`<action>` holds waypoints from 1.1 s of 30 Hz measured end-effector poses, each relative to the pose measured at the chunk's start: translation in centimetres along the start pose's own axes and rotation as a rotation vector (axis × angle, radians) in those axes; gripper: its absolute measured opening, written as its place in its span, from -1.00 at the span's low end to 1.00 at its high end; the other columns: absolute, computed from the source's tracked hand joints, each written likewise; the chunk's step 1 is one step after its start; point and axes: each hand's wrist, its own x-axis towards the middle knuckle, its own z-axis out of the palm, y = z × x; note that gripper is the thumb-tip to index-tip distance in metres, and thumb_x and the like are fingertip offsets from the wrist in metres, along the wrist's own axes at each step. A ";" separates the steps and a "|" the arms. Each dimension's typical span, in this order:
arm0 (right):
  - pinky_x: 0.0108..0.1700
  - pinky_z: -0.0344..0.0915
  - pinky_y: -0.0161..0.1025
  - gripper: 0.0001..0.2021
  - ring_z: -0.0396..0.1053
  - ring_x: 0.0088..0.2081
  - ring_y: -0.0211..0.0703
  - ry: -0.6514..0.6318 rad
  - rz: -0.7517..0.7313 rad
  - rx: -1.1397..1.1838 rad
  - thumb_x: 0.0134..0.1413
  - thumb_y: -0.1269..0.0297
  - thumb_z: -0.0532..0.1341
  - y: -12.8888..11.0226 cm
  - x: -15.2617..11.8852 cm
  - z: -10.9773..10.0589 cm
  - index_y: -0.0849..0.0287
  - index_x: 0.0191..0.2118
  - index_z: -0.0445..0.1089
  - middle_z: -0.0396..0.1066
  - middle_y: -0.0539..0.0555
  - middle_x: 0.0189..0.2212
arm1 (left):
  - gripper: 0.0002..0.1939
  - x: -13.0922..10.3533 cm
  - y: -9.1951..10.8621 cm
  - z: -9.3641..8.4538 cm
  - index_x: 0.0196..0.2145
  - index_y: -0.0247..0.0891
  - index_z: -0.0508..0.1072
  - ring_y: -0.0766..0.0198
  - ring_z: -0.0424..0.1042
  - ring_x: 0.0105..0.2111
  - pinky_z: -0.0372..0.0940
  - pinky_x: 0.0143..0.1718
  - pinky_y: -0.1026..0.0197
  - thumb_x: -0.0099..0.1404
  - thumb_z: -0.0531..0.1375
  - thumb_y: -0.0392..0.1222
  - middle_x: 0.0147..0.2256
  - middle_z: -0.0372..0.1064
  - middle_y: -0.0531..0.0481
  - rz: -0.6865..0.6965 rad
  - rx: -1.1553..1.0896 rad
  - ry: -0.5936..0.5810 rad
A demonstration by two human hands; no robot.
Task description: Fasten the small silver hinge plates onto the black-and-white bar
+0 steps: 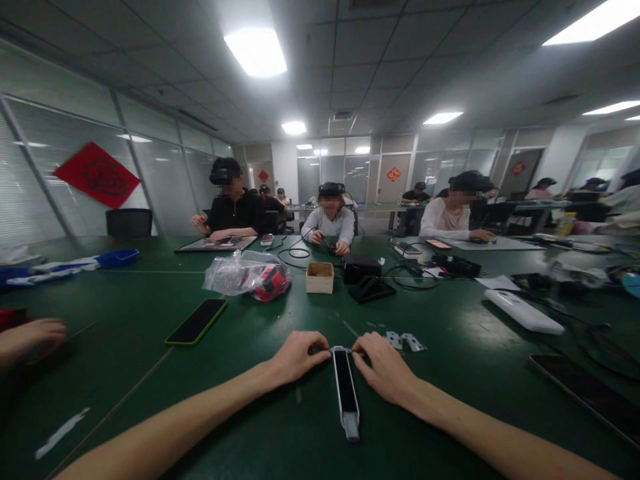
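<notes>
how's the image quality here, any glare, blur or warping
Head view: the nearest central ceiling light is blown out to white; in the head view, the green table shows a soft sheen beyond the right hand; in the head view, wide-angle distortion appears to stretch the scene towards the edges, and fine detail where the fingertips meet the dark strip is too soft to read.

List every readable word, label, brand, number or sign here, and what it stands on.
No text is readable.
Large red diamond hanging, at left: dark markings, too blurred to read.
Red diamond door decorations: markings too small to read.
White-framed black strip: no lettering discernible.
</notes>
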 end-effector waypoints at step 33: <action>-0.25 0.25 -0.20 -0.82 0.28 -0.28 -0.13 -0.008 0.018 0.024 0.18 0.32 0.04 0.1 -0.1 0.1 0.19 -0.30 0.38 0.35 0.10 -0.31 | -0.84 0.0 -0.1 0.5 -0.26 -0.26 0.47 0.31 0.35 -0.42 0.20 -0.40 0.32 0.23 0.18 -0.17 -0.37 0.41 0.04 0.010 0.036 0.024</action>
